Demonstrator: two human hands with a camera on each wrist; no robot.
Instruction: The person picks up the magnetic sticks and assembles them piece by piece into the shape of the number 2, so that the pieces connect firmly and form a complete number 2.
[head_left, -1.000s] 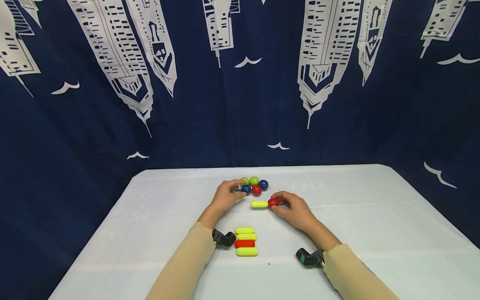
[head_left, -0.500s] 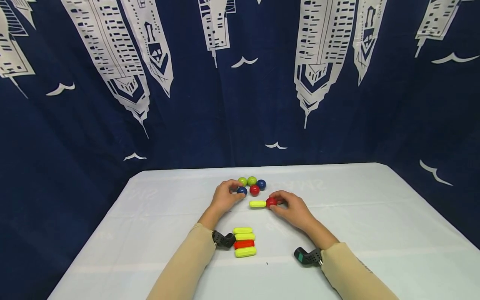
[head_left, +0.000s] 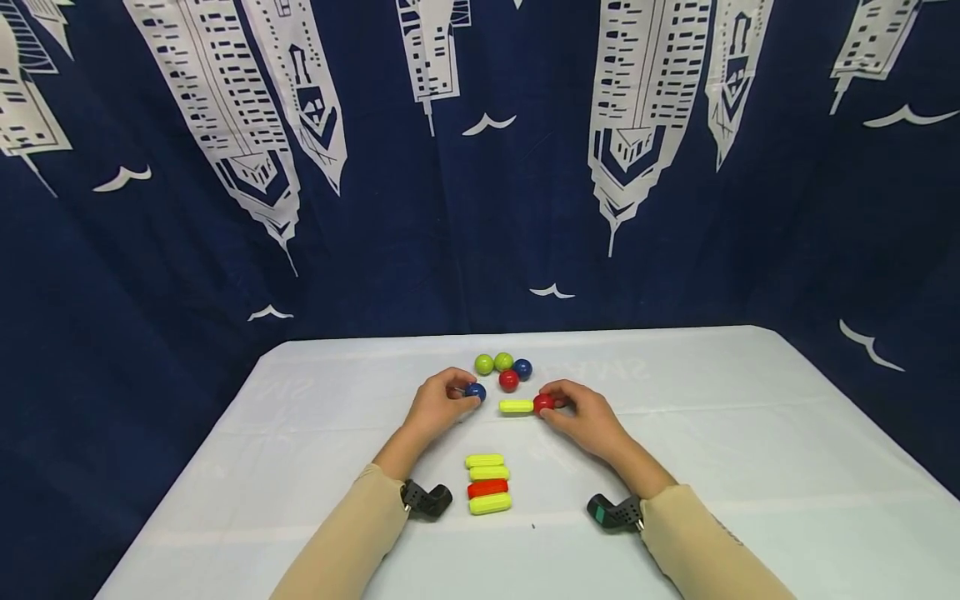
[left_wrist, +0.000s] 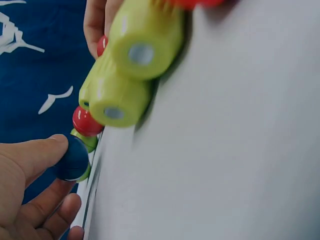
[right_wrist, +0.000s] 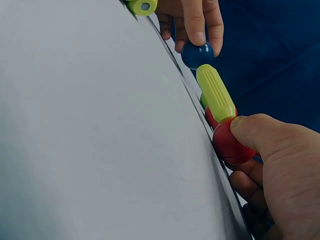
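1. The left hand (head_left: 437,402) pinches a dark blue ball (head_left: 476,392) between thumb and fingers, on the side of the grip facing the other hand.
2. The right hand (head_left: 591,417) pinches a red ball (head_left: 543,404), its thumb on the near side and fingers on the far side.
3. A yellow rod (head_left: 516,406) juts from the right grip's red ball, one end against it, the free end pointing toward the left grip. Between that free end and the pinched blue ball there is a small gap.
4. Just beyond the two grips, in the space between them, sits a loose red ball (head_left: 508,381); past it are a second blue ball (head_left: 522,369) and two green balls (head_left: 492,362).
5. Nearer the person than both grips, and between the forearms, four more rods lie side by side in a stack of rows: three yellow rods (head_left: 490,503) and one red rod (head_left: 487,488), the red one second from the near end.
6. Under both grips spreads a white table (head_left: 225,500); behind them hangs a navy cloth (head_left: 450,208) with white building prints.
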